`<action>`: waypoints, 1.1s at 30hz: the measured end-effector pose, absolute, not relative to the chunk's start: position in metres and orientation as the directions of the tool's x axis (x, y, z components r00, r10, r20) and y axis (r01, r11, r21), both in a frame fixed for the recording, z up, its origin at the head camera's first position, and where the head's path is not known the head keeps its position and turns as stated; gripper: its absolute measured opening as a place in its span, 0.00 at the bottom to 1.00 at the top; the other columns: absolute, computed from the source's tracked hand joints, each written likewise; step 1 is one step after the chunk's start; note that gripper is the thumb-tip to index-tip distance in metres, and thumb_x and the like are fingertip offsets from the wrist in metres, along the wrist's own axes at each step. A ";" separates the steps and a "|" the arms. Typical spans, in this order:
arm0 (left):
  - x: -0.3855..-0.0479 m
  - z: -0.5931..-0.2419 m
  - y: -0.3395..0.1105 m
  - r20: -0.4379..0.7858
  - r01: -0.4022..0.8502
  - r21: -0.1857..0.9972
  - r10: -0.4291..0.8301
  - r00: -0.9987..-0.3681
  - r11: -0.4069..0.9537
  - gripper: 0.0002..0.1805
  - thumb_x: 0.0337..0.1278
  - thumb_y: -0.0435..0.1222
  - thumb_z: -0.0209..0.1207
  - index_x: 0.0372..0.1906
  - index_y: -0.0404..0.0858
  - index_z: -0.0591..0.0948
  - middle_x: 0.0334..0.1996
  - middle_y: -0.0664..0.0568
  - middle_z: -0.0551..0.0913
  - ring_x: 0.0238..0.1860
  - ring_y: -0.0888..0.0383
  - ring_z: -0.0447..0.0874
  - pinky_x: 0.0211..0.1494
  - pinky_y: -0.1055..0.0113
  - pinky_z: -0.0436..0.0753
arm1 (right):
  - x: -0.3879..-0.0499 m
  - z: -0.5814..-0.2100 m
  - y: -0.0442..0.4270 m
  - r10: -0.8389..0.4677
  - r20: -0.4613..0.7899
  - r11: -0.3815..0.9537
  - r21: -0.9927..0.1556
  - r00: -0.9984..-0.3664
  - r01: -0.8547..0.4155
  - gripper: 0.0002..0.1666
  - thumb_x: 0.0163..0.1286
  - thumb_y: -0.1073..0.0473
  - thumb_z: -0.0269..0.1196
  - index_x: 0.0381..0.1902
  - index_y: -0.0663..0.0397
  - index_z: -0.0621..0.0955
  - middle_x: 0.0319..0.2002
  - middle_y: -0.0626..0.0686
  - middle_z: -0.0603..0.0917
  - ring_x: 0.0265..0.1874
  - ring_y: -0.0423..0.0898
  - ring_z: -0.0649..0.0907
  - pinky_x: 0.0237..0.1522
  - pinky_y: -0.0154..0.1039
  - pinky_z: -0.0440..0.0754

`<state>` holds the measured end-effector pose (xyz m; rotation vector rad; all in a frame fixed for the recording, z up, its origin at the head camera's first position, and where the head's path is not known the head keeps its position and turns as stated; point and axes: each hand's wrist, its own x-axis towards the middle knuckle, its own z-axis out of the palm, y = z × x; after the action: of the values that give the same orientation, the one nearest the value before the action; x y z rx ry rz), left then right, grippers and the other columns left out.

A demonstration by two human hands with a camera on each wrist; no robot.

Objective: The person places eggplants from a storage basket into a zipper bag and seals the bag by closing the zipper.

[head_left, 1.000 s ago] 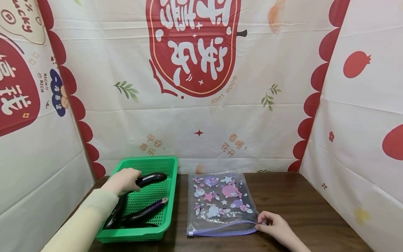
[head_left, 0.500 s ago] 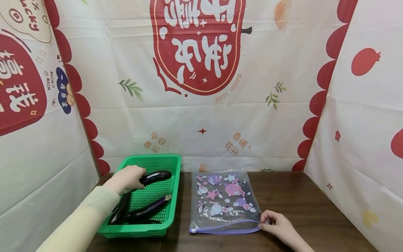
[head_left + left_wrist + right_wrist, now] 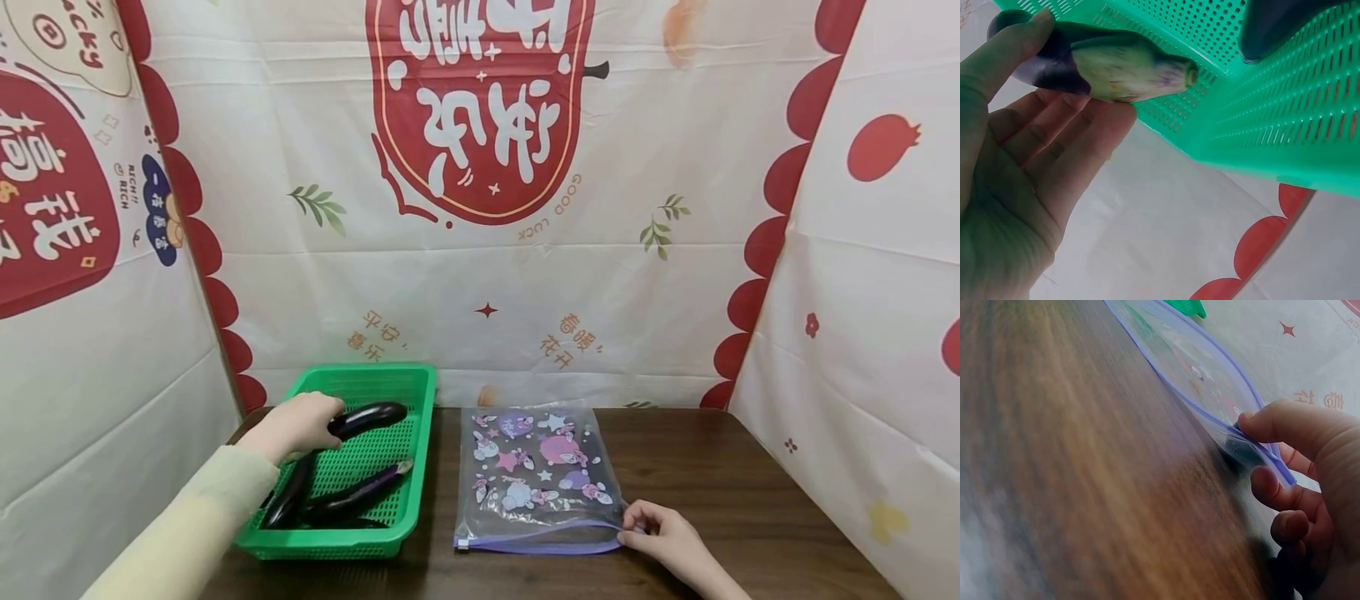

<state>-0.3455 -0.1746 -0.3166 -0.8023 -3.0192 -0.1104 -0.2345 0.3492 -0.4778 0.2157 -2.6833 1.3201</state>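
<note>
"What do we have at the fingers of the left hand (image 3: pixel 298 422)?"

"We see them closed in around one glossy dark eggplant (image 3: pixel 375 418). From the left wrist, the thumb lies over it and the fingers support it from below, parted only as wide as its body, with its pale stem end showing."

"Where is that eggplant, then?"

"Over the far half of the green basket (image 3: pixel 375 377), tip toward the right wall. We can't tell whether it touches the basket's floor."

"And the fingers of the right hand (image 3: pixel 666 540)?"

"Thumb and index finger pinch the end of the purple zip edge (image 3: pixel 547 547), with hardly any gap; the remaining fingers curl loosely underneath. That edge belongs to a clear printed bag (image 3: pixel 517 467), lying flat with its mouth toward us and the two purple strips bowed apart."

"Anything at the zip's other end?"

"A small pale slider (image 3: pixel 462 544), at the bag's left corner."

"What else do we find in the basket?"

"A purple-black eggplant (image 3: pixel 360 493) lying aslant, another dark one (image 3: pixel 291 496) along the left wall, and a partly hidden one (image 3: pixel 367 523) by the near wall."

"And further out?"

"A strip of brown wooden table (image 3: pixel 675 458) between basket and bag, a pale yellow sleeve (image 3: pixel 180 517) on the left arm, and printed white cloth (image 3: pixel 450 283) all around behind."
</note>
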 end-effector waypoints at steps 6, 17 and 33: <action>-0.338 -0.311 -0.171 0.037 0.495 0.064 0.494 -0.869 0.866 0.14 0.47 0.41 0.72 0.35 0.41 0.79 0.26 0.57 0.75 0.27 0.59 0.72 0.32 0.59 0.73 | -0.234 -0.478 0.349 -0.068 0.192 0.596 -0.779 -0.979 -0.195 0.12 0.56 0.56 0.72 0.29 0.51 0.78 0.22 0.43 0.73 0.22 0.35 0.72 0.27 0.32 0.68; -0.326 -0.313 -0.163 0.065 0.497 0.060 0.494 -0.867 0.866 0.15 0.46 0.41 0.73 0.32 0.44 0.76 0.23 0.58 0.73 0.25 0.59 0.70 0.31 0.59 0.73 | -0.233 -0.478 0.350 -0.087 0.191 0.575 -0.792 -0.978 -0.206 0.11 0.57 0.57 0.71 0.30 0.51 0.78 0.22 0.43 0.74 0.22 0.35 0.72 0.27 0.32 0.68; -0.315 -0.309 -0.152 0.097 0.540 0.044 0.534 -0.840 0.841 0.15 0.46 0.40 0.72 0.28 0.45 0.74 0.20 0.59 0.70 0.22 0.60 0.68 0.29 0.61 0.71 | -0.234 -0.482 0.351 -0.080 0.191 0.572 -0.795 -0.978 -0.202 0.11 0.57 0.56 0.71 0.30 0.51 0.78 0.22 0.43 0.73 0.22 0.35 0.72 0.27 0.32 0.67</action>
<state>-0.3150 -0.1518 -0.3086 -0.8582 -2.9360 -0.1065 -0.2338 0.3507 -0.4816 0.2404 -2.6641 1.3743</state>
